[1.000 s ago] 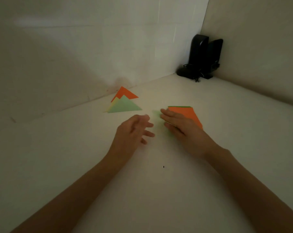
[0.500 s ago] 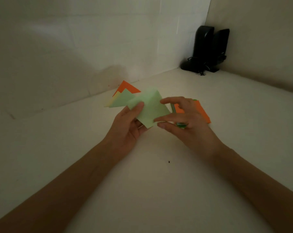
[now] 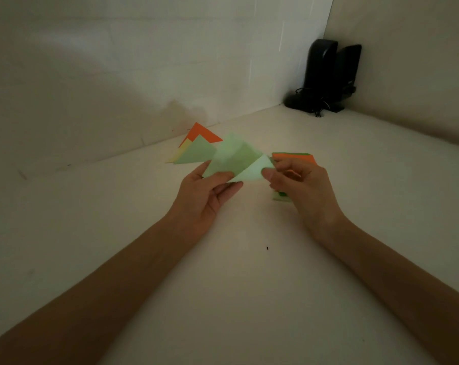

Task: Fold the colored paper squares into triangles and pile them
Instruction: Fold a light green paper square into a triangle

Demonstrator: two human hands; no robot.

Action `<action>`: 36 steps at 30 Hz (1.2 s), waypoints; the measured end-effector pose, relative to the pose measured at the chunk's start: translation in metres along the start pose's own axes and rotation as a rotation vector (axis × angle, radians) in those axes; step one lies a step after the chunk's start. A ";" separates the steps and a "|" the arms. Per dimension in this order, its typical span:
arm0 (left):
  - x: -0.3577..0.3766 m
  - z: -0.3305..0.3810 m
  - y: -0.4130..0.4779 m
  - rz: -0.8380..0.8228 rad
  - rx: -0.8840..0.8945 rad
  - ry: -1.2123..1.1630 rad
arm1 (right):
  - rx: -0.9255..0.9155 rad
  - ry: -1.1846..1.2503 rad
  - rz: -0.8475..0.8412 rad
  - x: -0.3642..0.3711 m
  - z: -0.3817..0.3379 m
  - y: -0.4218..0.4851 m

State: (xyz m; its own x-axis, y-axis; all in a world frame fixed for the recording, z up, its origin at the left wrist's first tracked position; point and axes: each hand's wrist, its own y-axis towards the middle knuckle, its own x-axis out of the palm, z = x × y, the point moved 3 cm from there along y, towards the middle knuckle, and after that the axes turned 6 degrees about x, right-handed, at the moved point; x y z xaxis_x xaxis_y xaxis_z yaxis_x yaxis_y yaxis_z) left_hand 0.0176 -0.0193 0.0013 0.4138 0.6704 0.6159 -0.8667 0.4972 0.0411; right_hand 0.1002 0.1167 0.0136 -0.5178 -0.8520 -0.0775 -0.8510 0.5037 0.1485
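Head view: fingers (image 3: 229, 187) of the left hand (image 3: 204, 198) and the right hand (image 3: 299, 191) pinch opposite corners of a pale green paper square (image 3: 232, 158), held above the bench (image 3: 249, 285) and half bent along its diagonal. The fold looks to be under way. Next the corners must meet squarely and the crease be pressed flat, before the sheet joins the pile of triangles (image 3: 194, 151) near the wall, left of the stack of unfolded squares (image 3: 294, 155).

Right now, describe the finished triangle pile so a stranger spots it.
From the black speakers in the far corner, follow the wall leftward. The triangle pile lies beyond the left hand: pointed, pale green over yellow and orange, unlike the square orange-topped stack.
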 end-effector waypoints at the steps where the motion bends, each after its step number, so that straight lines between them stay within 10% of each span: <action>1: 0.000 0.000 0.000 0.007 0.007 0.018 | 0.007 0.004 0.014 -0.002 0.000 0.001; 12: -0.001 0.010 -0.003 -0.195 0.203 0.654 | -0.064 -0.078 -0.102 0.002 0.001 0.000; 21: 0.002 0.008 -0.005 -0.349 0.074 0.477 | -0.091 0.000 -0.231 0.005 -0.004 -0.002; 36: 0.004 0.009 -0.007 -0.337 0.386 0.812 | -0.077 -0.131 -0.184 0.003 -0.003 -0.003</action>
State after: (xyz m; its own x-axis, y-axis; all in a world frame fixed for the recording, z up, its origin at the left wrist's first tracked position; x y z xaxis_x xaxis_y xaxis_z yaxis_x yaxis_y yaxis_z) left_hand 0.0226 -0.0251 0.0105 0.5990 0.7746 -0.2031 -0.6388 0.6151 0.4621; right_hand 0.1016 0.1116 0.0163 -0.3654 -0.9002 -0.2368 -0.9256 0.3246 0.1946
